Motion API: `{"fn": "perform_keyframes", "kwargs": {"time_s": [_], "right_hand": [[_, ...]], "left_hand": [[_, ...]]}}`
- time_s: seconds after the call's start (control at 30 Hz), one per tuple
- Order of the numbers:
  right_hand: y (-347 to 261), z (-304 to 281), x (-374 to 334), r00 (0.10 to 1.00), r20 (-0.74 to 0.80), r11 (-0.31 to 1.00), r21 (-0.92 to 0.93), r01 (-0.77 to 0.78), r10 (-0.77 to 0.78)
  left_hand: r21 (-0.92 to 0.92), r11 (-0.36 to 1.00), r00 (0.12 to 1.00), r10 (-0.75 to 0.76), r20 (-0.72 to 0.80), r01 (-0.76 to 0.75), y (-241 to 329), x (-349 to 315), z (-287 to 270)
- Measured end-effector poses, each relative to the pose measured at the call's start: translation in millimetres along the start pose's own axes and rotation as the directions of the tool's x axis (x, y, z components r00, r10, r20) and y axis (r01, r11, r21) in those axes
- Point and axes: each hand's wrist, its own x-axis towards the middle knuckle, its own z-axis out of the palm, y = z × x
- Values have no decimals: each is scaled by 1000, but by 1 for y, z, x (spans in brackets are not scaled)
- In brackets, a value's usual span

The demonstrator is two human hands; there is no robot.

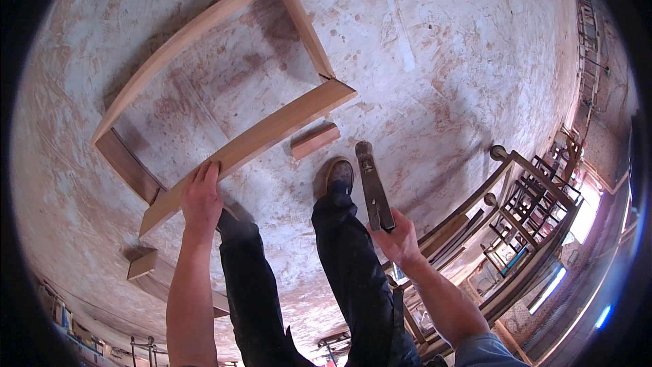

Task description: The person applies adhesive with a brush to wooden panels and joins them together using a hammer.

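Observation:
A rectangular frame of brown wooden boards (285, 122) rests on the pale, stained floor in front of me. Its near board sticks out past the side boards at both ends. My left hand (202, 194) grips this near board by its upper edge, left of the middle, with fingers curled over it. To the right, my right hand (397, 238) is closed round the rear end of a dark metal hand plane (374, 187), held above the floor. The plane's rounded knob points away from me. Between frame and plane lies a short wooden block (316, 140).
My right shoe (339, 175) stands just behind the block. At lower left, more boards (142, 265) lie on the floor. On the right is a wheeled metal rack (536, 163) with wood pieces and chair-like frames. A ladder-like structure (589, 47) stands at the far right.

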Motion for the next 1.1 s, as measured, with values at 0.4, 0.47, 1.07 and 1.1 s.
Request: {"fn": "perform_keyframes", "kwargs": {"time_s": [0.4,0.47,1.07,1.1], "right_hand": [[-13,2,48,983,-48,985,-19,174,-175],[-21,2,58,983,-35,984,-11,178,-178],[-4,26,117,938,-218,908,265,324,-270],[-4,26,117,915,-231,881,273,387,-331]], "left_hand": [[16,1000,999,-23,42,22,0,1,0],[14,1000,998,-23,54,22,-1,2,0],[48,999,1000,-19,20,18,5,2,9],[40,999,1000,-13,9,12,5,2,9]]}}
